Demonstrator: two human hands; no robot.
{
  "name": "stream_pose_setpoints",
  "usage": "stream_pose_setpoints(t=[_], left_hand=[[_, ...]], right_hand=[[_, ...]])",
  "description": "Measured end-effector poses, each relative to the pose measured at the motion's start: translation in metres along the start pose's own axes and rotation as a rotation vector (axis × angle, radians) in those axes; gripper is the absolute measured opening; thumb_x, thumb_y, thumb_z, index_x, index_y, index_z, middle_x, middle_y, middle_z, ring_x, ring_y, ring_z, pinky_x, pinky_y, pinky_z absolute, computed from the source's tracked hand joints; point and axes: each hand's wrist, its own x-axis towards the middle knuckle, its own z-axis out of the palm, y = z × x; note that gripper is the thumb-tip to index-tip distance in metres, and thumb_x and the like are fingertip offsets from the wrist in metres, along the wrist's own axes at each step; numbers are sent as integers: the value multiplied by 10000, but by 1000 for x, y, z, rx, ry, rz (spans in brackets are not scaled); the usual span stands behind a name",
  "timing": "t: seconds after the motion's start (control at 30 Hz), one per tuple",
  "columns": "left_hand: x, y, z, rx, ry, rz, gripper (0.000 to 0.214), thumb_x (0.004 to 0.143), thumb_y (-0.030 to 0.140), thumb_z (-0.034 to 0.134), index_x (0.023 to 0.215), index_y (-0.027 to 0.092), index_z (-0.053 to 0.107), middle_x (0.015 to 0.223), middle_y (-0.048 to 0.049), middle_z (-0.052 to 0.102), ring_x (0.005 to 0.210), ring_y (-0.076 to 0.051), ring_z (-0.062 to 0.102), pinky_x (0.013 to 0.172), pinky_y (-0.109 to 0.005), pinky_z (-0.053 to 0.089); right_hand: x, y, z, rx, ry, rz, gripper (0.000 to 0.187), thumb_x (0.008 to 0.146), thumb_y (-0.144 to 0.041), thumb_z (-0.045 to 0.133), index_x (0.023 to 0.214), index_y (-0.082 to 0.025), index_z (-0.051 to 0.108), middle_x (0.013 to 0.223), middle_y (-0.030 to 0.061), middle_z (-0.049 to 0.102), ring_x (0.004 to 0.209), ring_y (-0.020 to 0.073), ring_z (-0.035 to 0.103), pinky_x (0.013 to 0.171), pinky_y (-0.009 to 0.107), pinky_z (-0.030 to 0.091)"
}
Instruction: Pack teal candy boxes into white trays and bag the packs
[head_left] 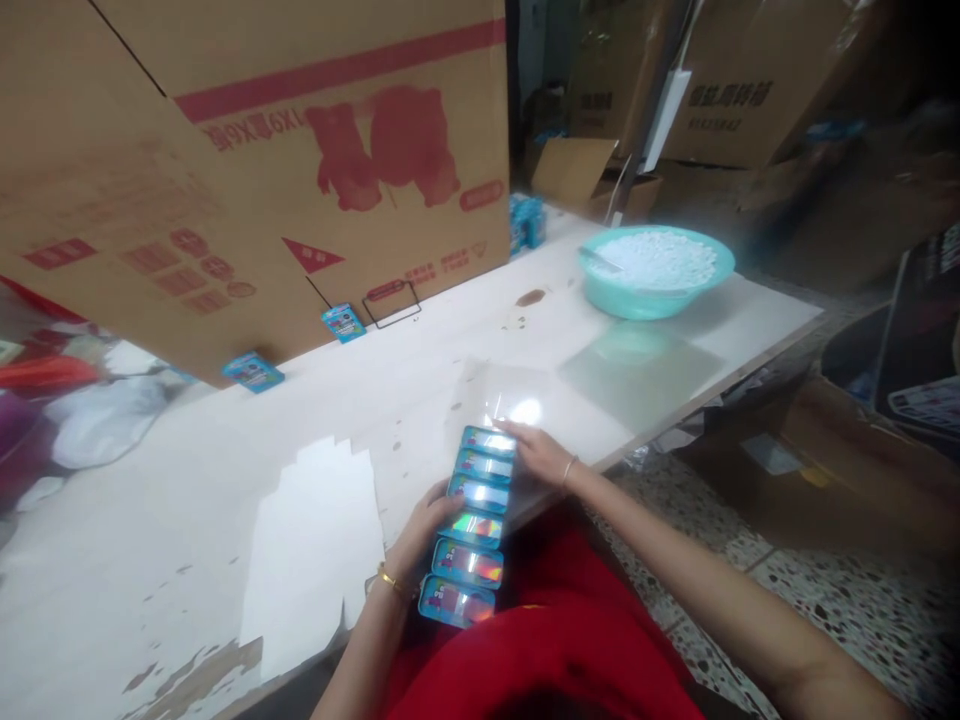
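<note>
A row of several small blue tins [478,527], with shiny rainbow-reflecting faces, lies end to end over the table's near edge and my lap. From the left side my left hand [430,520] grips the row, its thumb across the middle tins. At the far end my right hand [538,452] holds the right edge of the row, its fingers by the top tin and partly hidden. Just beyond those fingers, what looks like clear plastic [495,390] catches a bright glare on the white table [420,385].
A large printed carton [375,200] stands along the table's back left. Small blue packets [253,371] lie at its foot. A turquoise basin [637,300] full of small white pieces sits at the right. White paper [315,560] lies left of my hands; more cartons [720,100] stand behind.
</note>
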Motion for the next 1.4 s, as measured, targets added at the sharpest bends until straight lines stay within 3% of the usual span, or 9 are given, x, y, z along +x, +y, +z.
stream_pose_setpoints(t=[0.17, 0.3, 0.4, 0.53, 0.7, 0.87, 1.1, 1.27, 1.4], left_hand=[[4, -2, -26, 450, 228, 176, 381, 824, 478, 528, 1021, 175, 651, 1168, -91, 592, 1104, -250, 539, 931, -363, 422], [27, 12, -51, 870, 340, 532, 343, 887, 385, 432, 1143, 201, 567, 1159, -92, 563, 1093, -234, 508, 948, -403, 392], [59, 25, -52, 1294, 345, 730, 430, 828, 290, 524, 1245, 191, 483, 1200, -125, 519, 1088, -268, 470, 913, -436, 370], [93, 36, -40, 1609, 346, 771, 162, 840, 205, 472, 922, 194, 612, 945, -99, 597, 860, -239, 508, 742, -374, 361], [99, 43, -38, 1423, 461, 803, 223, 825, 268, 495, 618, 189, 522, 638, -12, 531, 649, -160, 464, 658, -299, 320], [91, 50, -39, 1029, 273, 500, 319, 788, 348, 497, 527, 181, 423, 510, 46, 377, 522, -101, 366, 539, -231, 284], [75, 68, -32, 1401, 307, 732, 341, 831, 319, 452, 520, 178, 461, 560, -7, 488, 583, -138, 425, 614, -276, 279], [76, 66, -35, 1237, 289, 503, 368, 856, 372, 428, 542, 186, 471, 515, 12, 470, 523, -131, 425, 544, -253, 279], [69, 62, -34, 1446, 365, 744, 363, 863, 325, 426, 532, 182, 462, 575, -16, 494, 605, -151, 438, 629, -289, 300]], right_hand=[[-23, -13, 13, -391, 261, 10, 551, 781, -107, 420, 1331, -137, 424, 1308, 120, 518, 1269, 281, 385, 1073, 531, 228], [-25, -20, 20, -569, 388, 66, 200, 815, -146, 450, 971, -165, 574, 941, 91, 615, 925, 241, 511, 904, 416, 347], [-14, -25, 17, -708, 405, 49, 140, 862, -178, 446, 758, -192, 537, 756, 54, 570, 755, 210, 470, 770, 361, 332], [-6, -31, 12, -768, 464, -19, 200, 897, -173, 419, 717, -184, 506, 706, 39, 541, 695, 186, 443, 752, 339, 308], [-10, -40, 11, -706, 546, -96, 257, 938, -193, 356, 721, -184, 492, 668, 19, 511, 666, 169, 433, 767, 327, 310], [-15, -48, 14, -564, 590, -141, 233, 941, -206, 360, 764, -178, 508, 682, 17, 534, 678, 160, 461, 786, 329, 321], [-12, -57, 10, -473, 601, -108, 232, 925, -218, 381, 754, -187, 534, 689, 25, 575, 687, 160, 497, 781, 334, 344], [-12, -62, 7, -527, 578, -154, 236, 915, -189, 396, 721, -187, 531, 661, 25, 573, 664, 159, 488, 753, 331, 352], [-16, -63, 7, -526, 573, -193, 226, 908, -173, 398, 734, -184, 540, 673, 31, 584, 670, 161, 494, 746, 333, 357]])
